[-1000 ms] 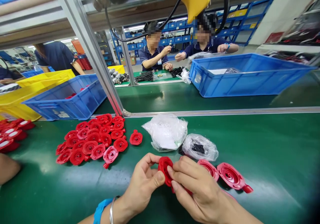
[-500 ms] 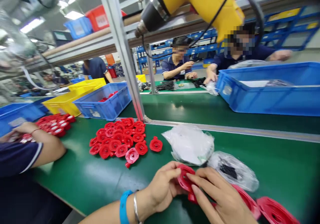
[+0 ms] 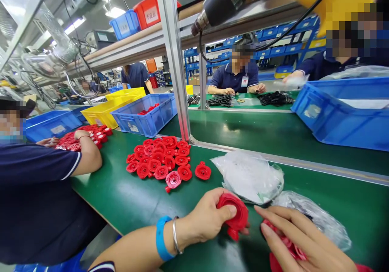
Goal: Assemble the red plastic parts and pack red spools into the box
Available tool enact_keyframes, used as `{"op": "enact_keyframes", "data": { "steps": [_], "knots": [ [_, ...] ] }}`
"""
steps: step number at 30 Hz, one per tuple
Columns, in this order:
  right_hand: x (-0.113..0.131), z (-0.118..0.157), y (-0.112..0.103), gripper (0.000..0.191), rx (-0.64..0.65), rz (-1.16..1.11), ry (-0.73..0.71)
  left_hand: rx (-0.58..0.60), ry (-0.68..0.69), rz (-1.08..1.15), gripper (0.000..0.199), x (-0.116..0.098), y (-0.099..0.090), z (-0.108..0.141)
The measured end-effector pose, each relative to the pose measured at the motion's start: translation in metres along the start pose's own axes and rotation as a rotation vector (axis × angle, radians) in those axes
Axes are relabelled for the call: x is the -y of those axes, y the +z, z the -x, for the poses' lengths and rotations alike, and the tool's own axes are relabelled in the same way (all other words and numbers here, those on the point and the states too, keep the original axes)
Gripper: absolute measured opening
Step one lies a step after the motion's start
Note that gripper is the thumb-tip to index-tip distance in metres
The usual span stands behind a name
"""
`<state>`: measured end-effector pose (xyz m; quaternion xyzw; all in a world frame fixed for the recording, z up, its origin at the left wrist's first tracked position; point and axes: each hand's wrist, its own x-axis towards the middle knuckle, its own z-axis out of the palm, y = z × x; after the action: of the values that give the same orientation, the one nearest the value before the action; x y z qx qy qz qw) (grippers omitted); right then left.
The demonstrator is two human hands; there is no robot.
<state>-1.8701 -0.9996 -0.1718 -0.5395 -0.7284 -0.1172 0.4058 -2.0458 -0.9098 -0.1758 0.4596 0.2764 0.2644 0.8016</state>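
Observation:
A round red plastic part (image 3: 233,213) with a short spout is held up in my left hand (image 3: 209,215), thumb across its face. To its right, my right hand (image 3: 304,235) is apart from that part, its fingers stretched out above other red parts (image 3: 284,239) near the bottom edge. Whether it touches them is hard to tell. A white plastic bag (image 3: 247,176) lies beyond my hands, and a clear bag (image 3: 316,215) sits partly behind my right hand. Farther left is a cluster of red parts (image 3: 158,158), with one red part (image 3: 202,170) lying beside it.
A metal post (image 3: 173,61) rises from the green table (image 3: 121,199). A yellow power tool (image 3: 231,0) hangs overhead. Blue bins (image 3: 146,116) stand behind. At left a person's arm (image 3: 91,158) reaches into red parts; others sit across the table.
The view has swung left. My right hand has come off the red part, which stays in my left hand and now faces more toward the camera.

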Motion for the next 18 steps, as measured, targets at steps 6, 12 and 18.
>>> {"op": "enact_keyframes", "data": {
  "steps": [6, 12, 18],
  "knots": [
    [0.0, 0.002, -0.007, 0.023, 0.003, -0.031, 0.101, 0.089, -0.037, -0.373, 0.028, -0.03, -0.011, 0.008],
    [-0.002, 0.005, -0.008, 0.022, -0.014, -0.047, 0.128, -0.032, 0.176, -1.346, 0.025, -0.047, -0.07, 0.032],
    [-0.002, -0.005, -0.015, 0.019, 0.007, -0.04, 0.116, -0.22, 0.268, -1.619, 0.037, -0.034, -0.11, 0.039]
  ]
}}
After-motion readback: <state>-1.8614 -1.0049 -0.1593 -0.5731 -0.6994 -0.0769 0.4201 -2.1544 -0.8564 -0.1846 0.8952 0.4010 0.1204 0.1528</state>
